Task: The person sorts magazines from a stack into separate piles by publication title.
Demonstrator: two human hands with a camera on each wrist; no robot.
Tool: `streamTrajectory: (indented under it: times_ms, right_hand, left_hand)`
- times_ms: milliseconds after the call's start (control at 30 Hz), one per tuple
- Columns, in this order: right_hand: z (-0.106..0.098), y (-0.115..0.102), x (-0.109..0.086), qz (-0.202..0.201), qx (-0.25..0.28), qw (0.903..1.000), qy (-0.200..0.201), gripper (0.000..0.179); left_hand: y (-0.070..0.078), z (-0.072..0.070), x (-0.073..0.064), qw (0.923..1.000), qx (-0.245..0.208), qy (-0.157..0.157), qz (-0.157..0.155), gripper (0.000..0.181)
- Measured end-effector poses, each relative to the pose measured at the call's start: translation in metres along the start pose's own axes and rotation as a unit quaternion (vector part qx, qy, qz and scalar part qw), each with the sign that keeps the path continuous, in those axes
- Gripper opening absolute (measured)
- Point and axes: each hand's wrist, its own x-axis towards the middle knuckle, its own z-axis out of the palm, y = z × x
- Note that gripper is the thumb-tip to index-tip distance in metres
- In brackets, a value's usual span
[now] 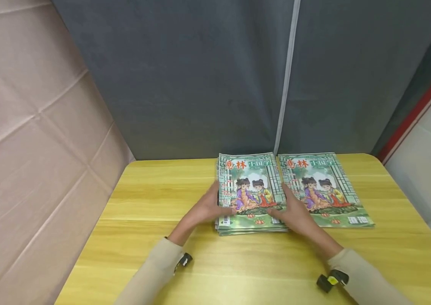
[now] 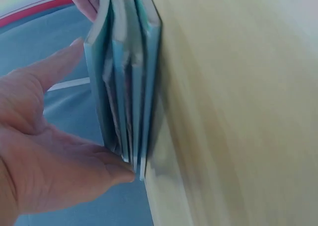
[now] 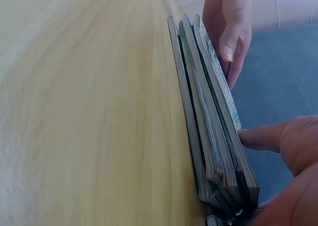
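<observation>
A stack of magazines (image 1: 251,190) with a green illustrated cover lies on the wooden table, between my two hands. My left hand (image 1: 208,206) lies along the stack's left side; in the left wrist view, its extended fingers (image 2: 112,169) touch the edges and the thumb stands beside the top cover. On the opposite side, my right hand (image 1: 295,214) has its straight thumb (image 3: 261,137) against the top cover, its other fingers by the right edge and partly hidden. The edges in the stack are slightly uneven. A matching magazine (image 1: 330,190) lies just right of it.
The yellow wood-grain table (image 1: 143,203) extends around the magazines. A dark grey curtain (image 1: 192,84) hangs behind its far edge. Pale fabric (image 1: 40,169) borders the left side, and a white panel with a red strip (image 1: 421,106) stands at the right.
</observation>
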Motion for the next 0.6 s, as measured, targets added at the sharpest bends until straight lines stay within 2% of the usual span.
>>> streamTrajectory:
  times_ms: [133, 200, 300, 433, 500, 600]
  right_hand:
    - [0.000, -0.004, 0.001, 0.023, 0.060, 0.9980, 0.005, 0.100]
    - [0.000, -0.005, 0.001, 0.032, 0.096, 0.9948, 0.009, 0.095]
    - [0.001, -0.006, 0.002, 0.046, 0.140, 0.9890, 0.014, 0.092]
    - [0.001, -0.008, 0.000, 0.049, 0.176, 0.9829, 0.018, 0.087]
    - [0.000, -0.009, -0.001, 0.052, 0.203, 0.9776, 0.023, 0.086]
    - [-0.004, -0.012, -0.002, 0.056, 0.235, 0.9700, 0.030, 0.083]
  left_hand:
    - [0.008, -0.001, -0.003, 0.9988, -0.019, 0.009, -0.044, 0.123]
    - [0.013, -0.002, -0.003, 0.9980, -0.034, 0.015, -0.052, 0.117]
    - [0.021, 0.000, -0.001, 0.9941, -0.097, 0.024, -0.041, 0.107]
    - [0.029, 0.005, 0.000, 0.9793, -0.200, 0.030, -0.017, 0.095]
    - [0.030, 0.008, 0.000, 0.9751, -0.219, 0.035, -0.010, 0.091]
    - [0.032, 0.013, 0.001, 0.9731, -0.227, 0.039, 0.003, 0.087]
